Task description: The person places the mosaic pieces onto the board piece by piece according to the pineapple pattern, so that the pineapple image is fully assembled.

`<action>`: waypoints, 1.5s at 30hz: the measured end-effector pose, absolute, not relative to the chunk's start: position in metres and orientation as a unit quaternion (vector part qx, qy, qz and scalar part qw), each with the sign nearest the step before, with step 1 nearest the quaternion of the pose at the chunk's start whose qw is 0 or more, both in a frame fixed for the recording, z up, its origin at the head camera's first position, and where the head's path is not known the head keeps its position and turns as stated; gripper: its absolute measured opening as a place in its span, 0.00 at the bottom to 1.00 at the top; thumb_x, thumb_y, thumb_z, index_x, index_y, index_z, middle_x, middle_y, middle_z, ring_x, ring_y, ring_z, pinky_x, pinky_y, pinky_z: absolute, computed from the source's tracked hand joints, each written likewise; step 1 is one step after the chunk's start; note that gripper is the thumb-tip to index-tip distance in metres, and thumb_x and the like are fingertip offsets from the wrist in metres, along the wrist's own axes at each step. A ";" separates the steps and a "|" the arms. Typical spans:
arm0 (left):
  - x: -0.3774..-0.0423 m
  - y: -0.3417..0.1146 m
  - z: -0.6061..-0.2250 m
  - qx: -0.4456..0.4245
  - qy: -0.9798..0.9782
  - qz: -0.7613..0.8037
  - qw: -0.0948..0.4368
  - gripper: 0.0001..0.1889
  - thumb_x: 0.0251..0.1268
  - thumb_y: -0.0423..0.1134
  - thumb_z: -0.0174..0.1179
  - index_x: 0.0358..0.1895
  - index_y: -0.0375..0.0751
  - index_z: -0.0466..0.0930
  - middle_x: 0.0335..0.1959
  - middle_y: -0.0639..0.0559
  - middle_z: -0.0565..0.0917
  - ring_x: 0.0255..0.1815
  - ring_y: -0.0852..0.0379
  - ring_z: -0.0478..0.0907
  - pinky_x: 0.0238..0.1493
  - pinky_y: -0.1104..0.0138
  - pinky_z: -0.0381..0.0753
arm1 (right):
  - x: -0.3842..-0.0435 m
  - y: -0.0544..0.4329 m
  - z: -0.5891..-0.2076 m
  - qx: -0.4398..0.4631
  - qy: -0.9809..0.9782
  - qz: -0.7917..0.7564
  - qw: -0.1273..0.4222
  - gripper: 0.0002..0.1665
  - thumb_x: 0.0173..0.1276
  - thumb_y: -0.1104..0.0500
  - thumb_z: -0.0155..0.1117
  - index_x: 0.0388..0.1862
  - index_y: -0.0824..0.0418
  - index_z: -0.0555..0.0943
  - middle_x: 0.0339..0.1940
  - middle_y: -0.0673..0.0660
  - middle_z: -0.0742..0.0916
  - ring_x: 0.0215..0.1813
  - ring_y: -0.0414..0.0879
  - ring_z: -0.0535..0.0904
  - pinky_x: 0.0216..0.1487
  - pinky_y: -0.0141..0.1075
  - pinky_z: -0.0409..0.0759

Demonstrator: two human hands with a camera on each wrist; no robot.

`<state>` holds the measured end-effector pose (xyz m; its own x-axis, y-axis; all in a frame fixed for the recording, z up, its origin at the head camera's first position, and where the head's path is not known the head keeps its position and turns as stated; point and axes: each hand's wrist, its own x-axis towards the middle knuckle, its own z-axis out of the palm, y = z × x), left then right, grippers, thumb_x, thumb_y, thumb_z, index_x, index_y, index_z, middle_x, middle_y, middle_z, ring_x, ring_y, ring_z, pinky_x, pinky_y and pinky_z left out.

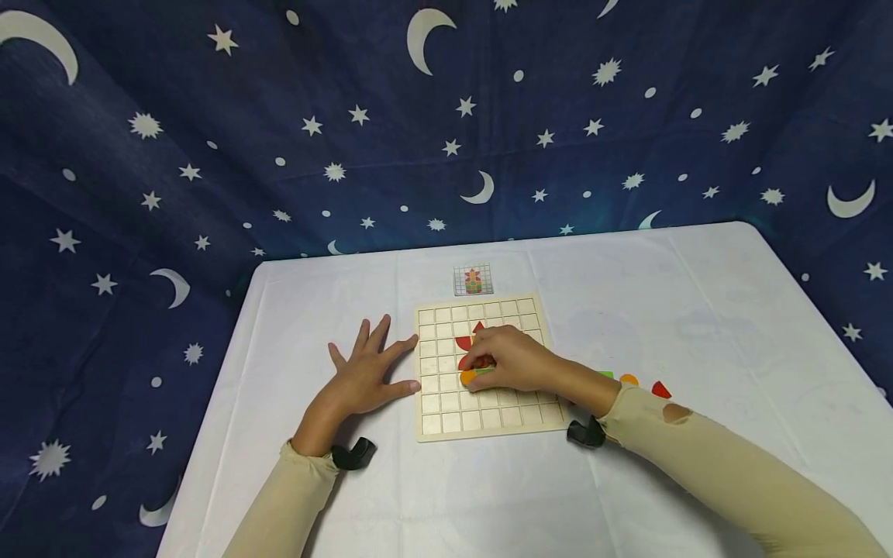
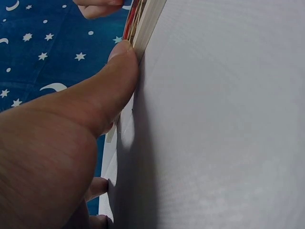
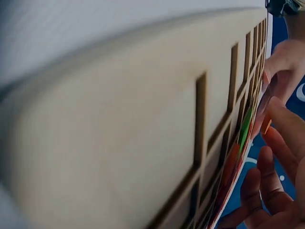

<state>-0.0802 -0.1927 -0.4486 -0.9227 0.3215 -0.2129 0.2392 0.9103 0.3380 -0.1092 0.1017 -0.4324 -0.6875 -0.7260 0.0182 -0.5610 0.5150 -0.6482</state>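
Observation:
A wooden grid board (image 1: 439, 425) lies on the table with red pieces (image 1: 463, 342) and a green piece (image 1: 484, 371) set near its middle. Over it, my right hand (image 1: 512, 358) pinches an orange piece (image 3: 267, 123) between thumb and finger, close above the cells. In the head view this orange piece (image 1: 467, 377) shows at the fingertips, left of the green one. My left hand (image 1: 363, 380) lies spread on the table, its thumb and index fingertip touching the board's left edge. Part of the pattern on the board is hidden under the right hand.
Behind the board lies a small pattern card (image 1: 473, 280). Right of the board, partly behind the right forearm, are a loose green piece (image 1: 606, 374), an orange piece (image 1: 629, 380) and a red piece (image 1: 660, 390). A star-patterned cloth (image 1: 391, 194) hangs behind the white table (image 1: 335, 294).

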 end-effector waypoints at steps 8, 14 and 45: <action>-0.081 -0.192 -0.450 0.144 0.969 0.153 0.132 0.44 0.57 0.71 0.65 0.78 0.67 0.64 0.86 0.41 0.43 0.84 0.29 0.33 0.61 0.16 0.29 | -0.105 0.094 -0.436 -0.357 0.874 -0.302 0.131 0.15 0.56 0.49 0.83 0.42 0.49 0.92 0.33 0.42 0.85 0.36 0.40 0.77 0.38 0.32 0.75; -0.081 -0.192 -0.449 0.143 0.969 0.154 0.130 0.44 0.57 0.71 0.65 0.78 0.66 0.64 0.86 0.40 0.44 0.84 0.29 0.33 0.61 0.16 0.29 | -0.105 0.093 -0.438 -0.352 0.879 -0.295 0.130 0.14 0.56 0.50 0.83 0.41 0.49 0.92 0.32 0.42 0.84 0.35 0.38 0.75 0.37 0.32 0.74; -0.081 -0.192 -0.448 0.143 0.969 0.155 0.131 0.44 0.57 0.70 0.66 0.78 0.66 0.64 0.86 0.40 0.44 0.84 0.29 0.33 0.61 0.16 0.30 | -0.111 0.099 -0.439 -0.352 0.880 -0.308 0.087 0.10 0.61 0.55 0.79 0.42 0.52 0.92 0.31 0.42 0.85 0.35 0.39 0.77 0.39 0.32 0.75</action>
<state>-0.0813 -0.1922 -0.4475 -0.9252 0.3168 -0.2087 0.2356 0.9110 0.3384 -0.1107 0.0992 -0.4387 -0.7372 -0.6727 0.0642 -0.5660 0.5628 -0.6024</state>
